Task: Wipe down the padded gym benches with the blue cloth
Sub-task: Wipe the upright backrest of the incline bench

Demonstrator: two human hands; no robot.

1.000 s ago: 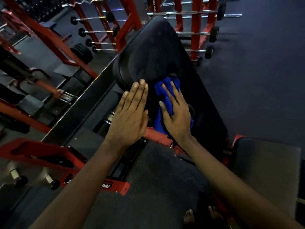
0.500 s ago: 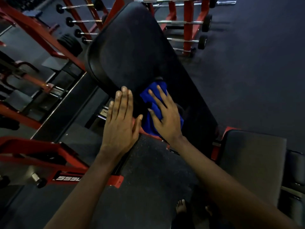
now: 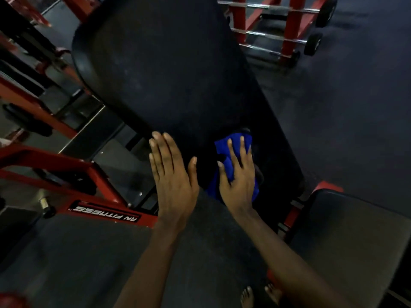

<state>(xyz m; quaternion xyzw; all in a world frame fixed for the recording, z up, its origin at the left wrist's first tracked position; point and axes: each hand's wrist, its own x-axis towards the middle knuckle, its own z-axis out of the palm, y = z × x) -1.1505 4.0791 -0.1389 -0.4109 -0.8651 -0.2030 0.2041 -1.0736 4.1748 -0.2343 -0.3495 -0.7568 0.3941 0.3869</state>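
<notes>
A long black padded bench back slopes from the upper left down to the lower right. Near its lower end lies the blue cloth, bunched up, and my right hand presses it flat against the pad with straight, spread fingers. My left hand lies flat on the left edge of the same pad, fingers straight and together, beside the cloth and not touching it.
A grey padded seat sits at the lower right. The red frame with a white label runs along the left. A red barbell rack stands behind on the dark floor. Bare toes show at the bottom.
Both hands and the blue cloth have slid down the pad toward its lower end. The view has dropped closer, so the pad fills more of the frame.
</notes>
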